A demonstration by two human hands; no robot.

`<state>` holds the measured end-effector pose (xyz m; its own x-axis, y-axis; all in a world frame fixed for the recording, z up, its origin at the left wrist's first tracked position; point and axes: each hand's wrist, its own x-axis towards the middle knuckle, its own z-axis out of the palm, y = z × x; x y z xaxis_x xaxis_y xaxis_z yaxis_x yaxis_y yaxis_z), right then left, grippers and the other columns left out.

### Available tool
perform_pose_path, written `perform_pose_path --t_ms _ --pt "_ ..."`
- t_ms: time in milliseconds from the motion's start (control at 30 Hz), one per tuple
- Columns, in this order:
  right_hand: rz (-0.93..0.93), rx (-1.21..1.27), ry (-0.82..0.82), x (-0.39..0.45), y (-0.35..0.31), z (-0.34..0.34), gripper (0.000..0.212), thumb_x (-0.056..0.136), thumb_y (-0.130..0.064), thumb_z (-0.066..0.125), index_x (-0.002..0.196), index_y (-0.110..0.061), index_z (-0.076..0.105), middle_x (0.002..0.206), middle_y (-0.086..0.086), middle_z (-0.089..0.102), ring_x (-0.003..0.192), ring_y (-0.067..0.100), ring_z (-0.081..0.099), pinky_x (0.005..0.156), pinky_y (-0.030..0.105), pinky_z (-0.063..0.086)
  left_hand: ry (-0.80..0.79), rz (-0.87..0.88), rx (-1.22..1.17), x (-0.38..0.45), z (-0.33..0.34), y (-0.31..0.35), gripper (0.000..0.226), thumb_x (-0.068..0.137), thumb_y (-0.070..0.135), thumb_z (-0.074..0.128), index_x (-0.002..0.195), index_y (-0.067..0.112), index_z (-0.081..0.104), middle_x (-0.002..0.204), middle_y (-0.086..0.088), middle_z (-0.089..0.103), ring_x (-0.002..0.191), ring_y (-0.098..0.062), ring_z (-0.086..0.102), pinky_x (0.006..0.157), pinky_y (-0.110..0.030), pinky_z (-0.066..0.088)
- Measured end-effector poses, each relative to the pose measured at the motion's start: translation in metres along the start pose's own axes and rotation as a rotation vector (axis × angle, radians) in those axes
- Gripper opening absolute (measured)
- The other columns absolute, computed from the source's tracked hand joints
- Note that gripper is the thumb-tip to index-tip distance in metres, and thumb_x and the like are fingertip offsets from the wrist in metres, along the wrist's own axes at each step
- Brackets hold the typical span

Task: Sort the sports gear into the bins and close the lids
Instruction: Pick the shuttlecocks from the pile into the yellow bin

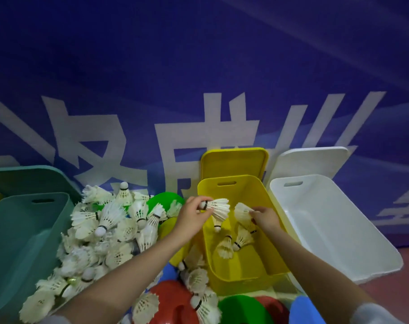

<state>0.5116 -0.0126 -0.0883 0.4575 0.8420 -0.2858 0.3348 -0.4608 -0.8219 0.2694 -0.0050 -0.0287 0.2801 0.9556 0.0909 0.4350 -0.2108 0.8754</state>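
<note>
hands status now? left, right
Left hand: pinching a shuttlecock over the yellow bin.
Right hand: holding another shuttlecock.

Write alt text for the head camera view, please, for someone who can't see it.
Two bare hands each hold a white shuttlecock over an open yellow bin: left hand, right hand. A heap of shuttlecocks lies left of it, between a teal bin and a white bin.

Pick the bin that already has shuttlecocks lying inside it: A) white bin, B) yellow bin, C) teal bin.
B: several shuttlecocks lie on the floor of the yellow bin, under both hands, while the teal bin and the white bin show bare insides.
</note>
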Motion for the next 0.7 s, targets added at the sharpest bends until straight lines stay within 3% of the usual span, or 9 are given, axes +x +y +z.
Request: perform_pose_path --t_ms 67,133,267,367,433,567,700 --pt "-0.002 -0.016 -0.016 0.018 0.004 0.013 0.025 0.085 -0.012 0.06 0.108 -0.005 0.069 0.078 0.009 0.064 0.073 0.021 0.057 0.053 0.023 0.04 -0.004 -0.046 0.049 0.013 0.018 -0.001 0.029 0.085 0.019 0.069 0.109 0.032 0.061 0.105 0.006 0.053 0.095 -0.003 0.053 0.075 -0.008 0.039" --pt "-0.034 -0.032 -0.028 0.033 0.005 0.024 0.024 0.087 -0.01 0.059 0.109 -0.004 0.067 0.091 0.011 0.066 0.083 0.02 0.057 0.062 0.025 0.038 -0.002 -0.09 0.085 0.025 0.034 -0.005 0.03 0.085 0.017 0.068 0.111 0.028 0.06 0.107 0.005 0.053 0.101 -0.01 0.053 0.081 -0.017 0.041" --pt "-0.08 0.002 -0.065 0.06 0.009 0.038 0.025 0.091 -0.003 0.055 0.114 -0.001 0.062 0.1 0.008 0.063 0.09 0.018 0.054 0.075 0.023 0.036 0.029 -0.175 0.131 0.04 0.062 -0.015 0.026 0.087 0.021 0.065 0.111 0.027 0.057 0.109 0.005 0.053 0.098 -0.009 0.052 0.072 -0.013 0.038" --pt "-0.092 -0.027 -0.108 0.076 0.022 0.049 0.027 0.091 -0.001 0.052 0.116 -0.003 0.061 0.109 0.012 0.066 0.097 0.024 0.06 0.077 0.027 0.04 0.055 -0.209 0.171 0.055 0.08 -0.019 0.026 0.088 0.024 0.065 0.111 0.023 0.054 0.109 0.004 0.052 0.091 -0.008 0.05 0.068 -0.013 0.037" --pt "-0.11 -0.121 -0.148 0.082 0.039 0.061 0.029 0.089 -0.001 0.053 0.114 -0.008 0.063 0.11 0.012 0.066 0.101 0.026 0.062 0.081 0.031 0.046 0.069 -0.242 0.199 0.065 0.092 -0.022 0.027 0.088 0.026 0.064 0.11 0.02 0.051 0.11 0.001 0.051 0.091 -0.011 0.049 0.072 -0.02 0.039" --pt "-0.145 -0.317 -0.04 0.078 0.063 0.074 0.027 0.091 -0.016 0.055 0.117 -0.015 0.061 0.114 0.007 0.066 0.106 0.027 0.06 0.09 0.038 0.048 0.11 -0.382 0.192 0.079 0.117 -0.039 0.029 0.089 0.025 0.062 0.112 0.013 0.048 0.116 -0.007 0.053 0.096 -0.021 0.052 0.079 -0.032 0.041" --pt "-0.004 -0.575 -0.057 0.068 0.062 0.072 0.034 0.099 -0.031 0.041 0.129 -0.015 0.044 0.119 0.007 0.062 0.108 0.025 0.06 0.085 0.03 0.044 0.114 -0.556 0.222 0.085 0.133 -0.059 0.047 0.094 0.024 0.055 0.138 0.016 0.039 0.132 -0.012 0.049 0.112 -0.031 0.054 0.087 -0.039 0.045"
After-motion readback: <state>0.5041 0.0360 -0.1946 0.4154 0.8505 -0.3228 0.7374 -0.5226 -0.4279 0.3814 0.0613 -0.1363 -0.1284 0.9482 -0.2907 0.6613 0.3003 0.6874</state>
